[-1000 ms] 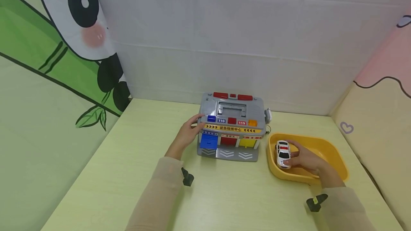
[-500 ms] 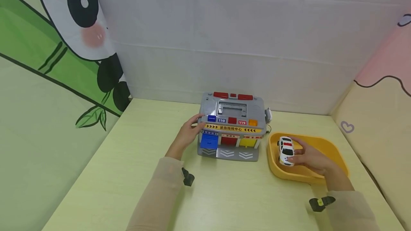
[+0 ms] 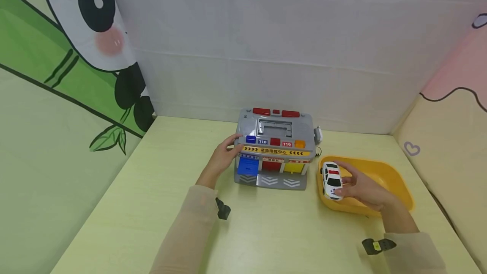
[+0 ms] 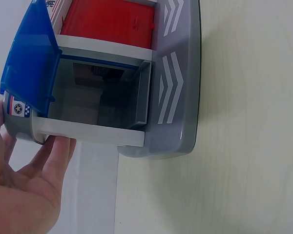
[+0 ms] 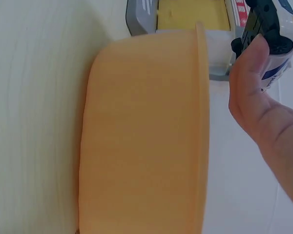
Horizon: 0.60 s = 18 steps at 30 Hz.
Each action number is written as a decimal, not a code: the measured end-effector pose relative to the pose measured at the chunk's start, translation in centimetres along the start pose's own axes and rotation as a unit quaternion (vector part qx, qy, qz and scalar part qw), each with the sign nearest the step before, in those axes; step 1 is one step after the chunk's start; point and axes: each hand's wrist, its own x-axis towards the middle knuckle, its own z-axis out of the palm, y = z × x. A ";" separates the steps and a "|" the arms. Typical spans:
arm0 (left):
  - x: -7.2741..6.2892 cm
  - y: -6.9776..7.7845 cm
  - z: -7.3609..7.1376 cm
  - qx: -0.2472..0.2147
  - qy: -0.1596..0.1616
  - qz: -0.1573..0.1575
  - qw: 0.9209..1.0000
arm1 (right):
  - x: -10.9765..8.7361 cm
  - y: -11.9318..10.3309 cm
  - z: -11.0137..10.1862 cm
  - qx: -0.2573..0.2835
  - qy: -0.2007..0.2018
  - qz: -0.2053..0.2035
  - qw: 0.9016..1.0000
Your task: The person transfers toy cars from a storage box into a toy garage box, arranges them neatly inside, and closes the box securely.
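Note:
A grey toy emergency station (image 3: 271, 152) with blue, red and yellow garage doors stands on the table. My left hand (image 3: 222, 159) grips its front left corner near the roof edge; in the left wrist view the fingers (image 4: 58, 158) reach behind the side wall. The blue door (image 4: 33, 58) is swung up there, and a hollow bay shows behind it. In my right hand (image 3: 365, 188) a white toy police car (image 3: 332, 181) is pinched between thumb and fingers, over the left end of the yellow bin (image 3: 393, 185). The right wrist view shows the car's dark wheels and underside.
The red door (image 4: 110, 22) and the yellow door (image 3: 294, 168) are down. A small white part (image 3: 318, 136) with a coiled cord hangs on the station's right side. White cloth (image 3: 243, 45) closes off the back, with printed panels at both sides.
The right hand has lifted the toy car from inside the bin, moving it slightly right and then left to the bin's left rim. The left hand stays on the station.

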 end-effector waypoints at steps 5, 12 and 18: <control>-0.1 0.0 0.0 0.002 -0.002 -0.001 1.000 | 0.0 -0.2 1.1 0.002 0.004 0.015 1.000; 0.0 0.0 -0.1 -0.001 0.000 -0.008 1.000 | 0.8 0.0 2.8 -0.004 0.003 0.021 1.000; 0.0 0.1 -0.1 -0.003 -0.005 -0.002 1.000 | 1.7 0.0 4.3 -0.012 0.001 0.028 1.000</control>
